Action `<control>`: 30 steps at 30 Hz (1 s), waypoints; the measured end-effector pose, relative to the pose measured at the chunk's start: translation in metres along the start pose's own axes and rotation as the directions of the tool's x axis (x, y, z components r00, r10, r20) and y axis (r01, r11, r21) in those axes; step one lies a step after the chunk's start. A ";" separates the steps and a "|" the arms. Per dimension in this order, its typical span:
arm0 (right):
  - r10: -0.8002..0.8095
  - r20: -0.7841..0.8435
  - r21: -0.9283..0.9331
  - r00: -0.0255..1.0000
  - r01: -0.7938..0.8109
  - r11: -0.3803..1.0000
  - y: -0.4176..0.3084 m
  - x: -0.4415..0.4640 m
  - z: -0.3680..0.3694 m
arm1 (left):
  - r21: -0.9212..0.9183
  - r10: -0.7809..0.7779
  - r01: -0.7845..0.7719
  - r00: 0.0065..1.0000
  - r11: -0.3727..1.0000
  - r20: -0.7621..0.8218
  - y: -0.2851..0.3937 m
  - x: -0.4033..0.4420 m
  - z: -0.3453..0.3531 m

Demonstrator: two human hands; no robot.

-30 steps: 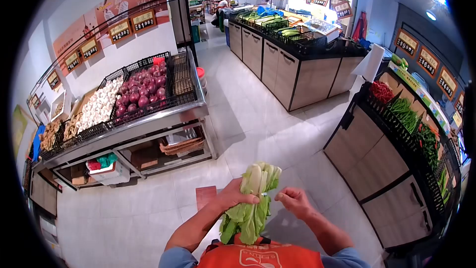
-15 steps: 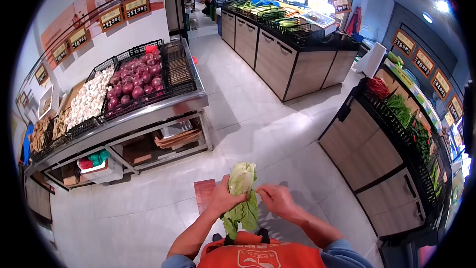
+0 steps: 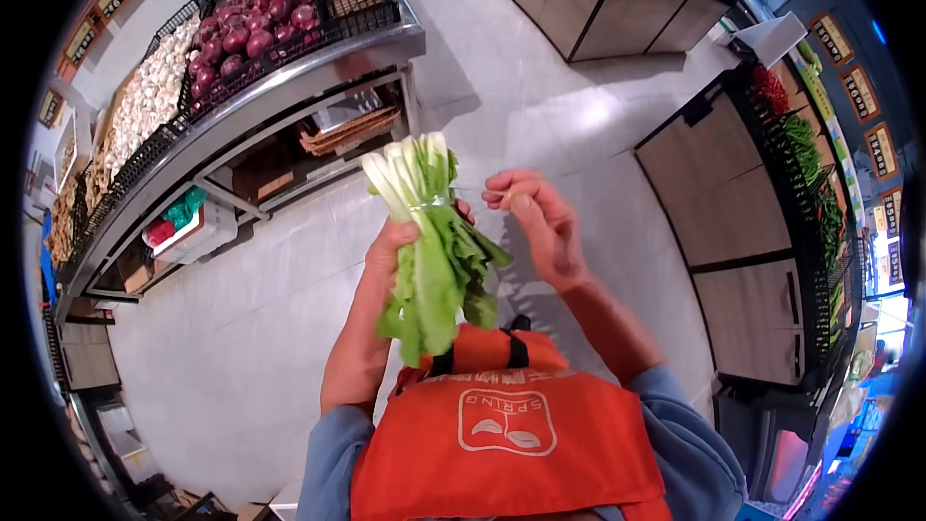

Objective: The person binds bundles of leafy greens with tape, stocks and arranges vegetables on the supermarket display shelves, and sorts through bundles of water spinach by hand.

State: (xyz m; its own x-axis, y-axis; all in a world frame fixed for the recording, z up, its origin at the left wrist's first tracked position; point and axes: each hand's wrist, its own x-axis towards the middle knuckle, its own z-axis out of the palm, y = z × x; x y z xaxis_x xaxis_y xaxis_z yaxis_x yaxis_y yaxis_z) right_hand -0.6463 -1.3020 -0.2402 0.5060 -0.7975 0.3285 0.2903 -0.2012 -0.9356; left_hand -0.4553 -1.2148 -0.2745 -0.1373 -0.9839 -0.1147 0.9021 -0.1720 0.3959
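A bunch of leafy greens (image 3: 429,265) with pale stems hangs in front of my apron, stems upward and leaves down. My left hand (image 3: 391,241) is closed around it from the left, thumb in front, fingertips showing at the far side. A shiny clear band (image 3: 427,203) crosses the stems just above the thumb. To the right of the bunch, apart from it, is my right hand (image 3: 542,227), its thumb and fingers pinched together. Whatever those fingers may hold is too thin to make out.
Red onions (image 3: 256,29) and garlic (image 3: 149,87) fill black crates on a metal stand (image 3: 338,53) at left. Wood-fronted cabinets (image 3: 743,212) with peppers and green beans stand at right. Another counter (image 3: 598,10) is ahead, with tiled floor (image 3: 260,328) between.
The greens have come up and left in my left hand and now tilt left. My right hand has risen and stays pinched beside them. My view has tipped downward, showing more apron.
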 end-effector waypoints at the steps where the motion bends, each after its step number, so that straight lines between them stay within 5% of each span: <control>1: 0.031 0.000 0.065 1.000 -0.031 0.997 0.000 0.004 0.003 | -0.046 0.026 -0.026 1.000 0.999 0.007 -0.001 0.000 -0.002; 7: 0.353 -0.046 0.327 0.934 -0.320 0.889 0.016 0.033 -0.010 | -0.037 0.042 -0.039 0.996 0.999 0.082 0.008 0.043 -0.025; 11: 0.368 0.009 0.297 0.930 -0.354 0.887 0.033 0.072 -0.054 | -0.049 0.058 -0.056 0.998 0.997 0.039 0.000 0.096 -0.023; 13: 0.396 0.061 0.289 0.916 -0.396 0.871 0.034 0.099 -0.081 | 0.042 0.064 -0.059 0.989 0.997 -0.132 -0.004 0.123 -0.012; 16: 0.278 0.120 -0.033 0.953 -0.276 0.961 0.055 0.136 -0.125 | 0.204 0.075 -0.018 0.959 0.979 -0.273 -0.005 0.176 0.029; 17: 0.089 0.108 -0.087 0.990 -0.080 0.993 0.078 0.147 -0.137 | 0.318 0.104 0.013 0.931 0.948 -0.350 -0.007 0.192 0.041; 20: 0.019 0.249 -0.421 0.968 0.090 0.902 0.075 0.195 -0.182 | 0.191 0.058 0.023 0.912 0.981 -0.407 -0.012 0.244 -0.003; 21: 0.154 0.308 -0.401 0.939 -0.018 0.916 0.072 0.210 -0.195 | 0.150 0.070 -0.011 0.916 0.989 -0.395 -0.013 0.261 0.003; 24: 0.131 0.396 -0.405 0.909 0.045 0.913 0.073 0.253 -0.223 | 0.068 0.062 -0.041 0.936 0.997 -0.346 -0.014 0.304 0.011; 27: 0.323 0.394 -0.274 0.860 -0.226 0.935 0.088 0.288 -0.246 | 0.103 0.083 -0.050 0.934 0.993 -0.349 -0.004 0.336 0.021; 30: 0.291 0.408 -0.290 0.865 -0.179 0.940 0.104 0.323 -0.256 | 0.113 0.100 -0.072 0.958 0.991 -0.269 0.015 0.362 0.018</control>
State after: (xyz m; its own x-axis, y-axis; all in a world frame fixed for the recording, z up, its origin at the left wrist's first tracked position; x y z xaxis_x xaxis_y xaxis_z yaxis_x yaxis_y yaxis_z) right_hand -0.6606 -1.7266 -0.2646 0.8537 -0.5166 0.0655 -0.0529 -0.2110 -0.9760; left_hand -0.4991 -1.5746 -0.2944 0.0688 -0.9465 -0.3154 0.8576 -0.1054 0.5034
